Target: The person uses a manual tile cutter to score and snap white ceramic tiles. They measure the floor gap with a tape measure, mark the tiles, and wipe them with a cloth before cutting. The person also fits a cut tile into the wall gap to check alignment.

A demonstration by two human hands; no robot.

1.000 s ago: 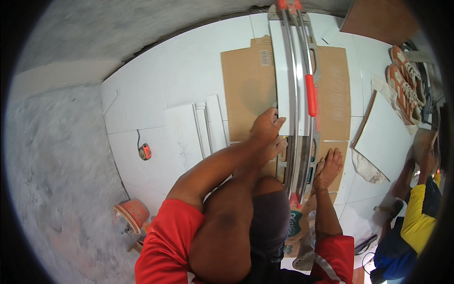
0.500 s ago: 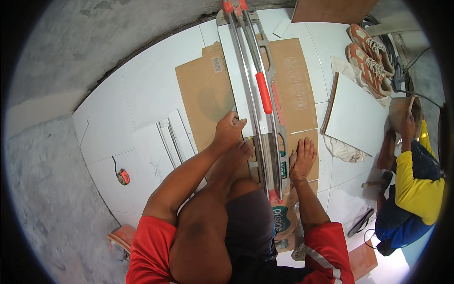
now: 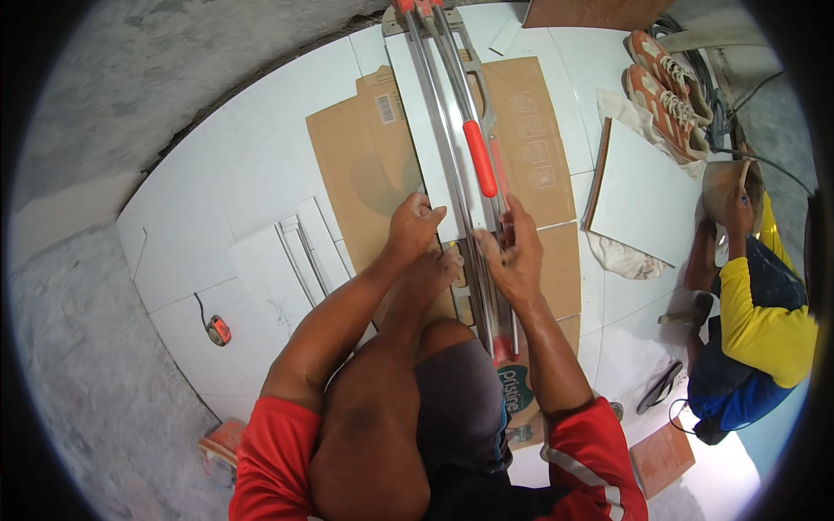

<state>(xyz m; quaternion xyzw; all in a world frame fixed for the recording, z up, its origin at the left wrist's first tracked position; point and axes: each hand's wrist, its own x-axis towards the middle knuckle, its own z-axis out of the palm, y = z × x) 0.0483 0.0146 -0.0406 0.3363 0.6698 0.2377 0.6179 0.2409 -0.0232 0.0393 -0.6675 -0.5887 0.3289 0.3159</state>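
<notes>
1. Our left hand (image 3: 415, 227) rests on the near edge of the white tile (image 3: 427, 143) lying in the manual tile cutter (image 3: 452, 113). Fingers curled loosely over the tile's corner, pressing down, not gripping around anything.
2. Our right hand (image 3: 514, 260) sits just right of the left one, fingers bent and bunched on the cutter's rails near the scoring carriage. We cannot tell exactly what the fingertips pinch.
3. The red handle (image 3: 479, 158) of the cutter is just beyond the right hand, untouched.
4. The tile runs away from both hands along the rails, under them. Cardboard sheets (image 3: 365, 165) lie beneath the cutter on the tiled floor (image 3: 261, 156).
5. Left of our left hand: narrow white tile strips (image 3: 308, 247), and further out an orange tape measure (image 3: 218, 330).
6. Well right of our right hand: a loose white tile (image 3: 643, 195), a pair of orange shoes (image 3: 669, 82), and a person in a yellow sleeve (image 3: 756, 304) holding a bowl (image 3: 725, 187).
</notes>
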